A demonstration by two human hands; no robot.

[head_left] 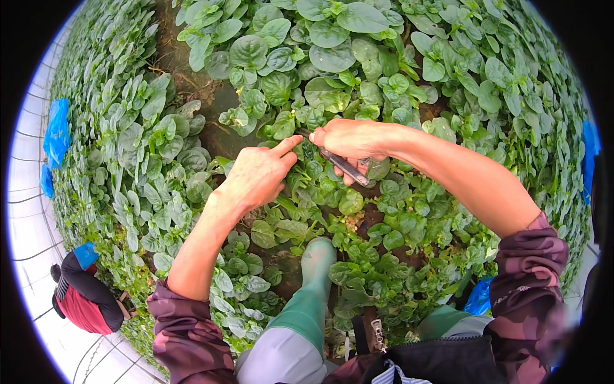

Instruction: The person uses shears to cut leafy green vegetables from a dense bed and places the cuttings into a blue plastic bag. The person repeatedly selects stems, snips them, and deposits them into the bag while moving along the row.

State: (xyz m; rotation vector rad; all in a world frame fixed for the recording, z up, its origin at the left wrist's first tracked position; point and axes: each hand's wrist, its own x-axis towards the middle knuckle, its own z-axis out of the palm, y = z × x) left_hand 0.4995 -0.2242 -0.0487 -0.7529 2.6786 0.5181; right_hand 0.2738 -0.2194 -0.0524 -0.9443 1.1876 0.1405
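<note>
At the far left, blue plastic bags [56,134] are seen along the pale ground sheeting [29,211], and below them a co-worker in a maroon and black top [86,301] is seen, bent beside the crop. Inward from there, a dense row of leafy greens [147,153] is shown.

Left of centre, the left hand [256,169] is held over the plants, its index finger extended to the upper right and its other fingers curled; whether anything is pinched in it cannot be told. Below, between the arms, a green rubber boot [318,262] is planted among the leaves.

Just right of the left fingertip, a slim dark-handled tool [343,166], apparently a knife, is gripped by the right hand [352,137], with the fingers closed around the handle. Its long axis is slanted from upper left to lower right: the butt is pointed down and right, beneath the right wrist, while the front end is directed toward the left index fingertip. Between that fingertip and the right thumb only a narrow gap is left; whether the tool is touched by the left hand cannot be made out.

Further right, the right forearm is bordered by a rolled camouflage sleeve [531,269], and another blue bag [590,160] is seen at the edge.
</note>
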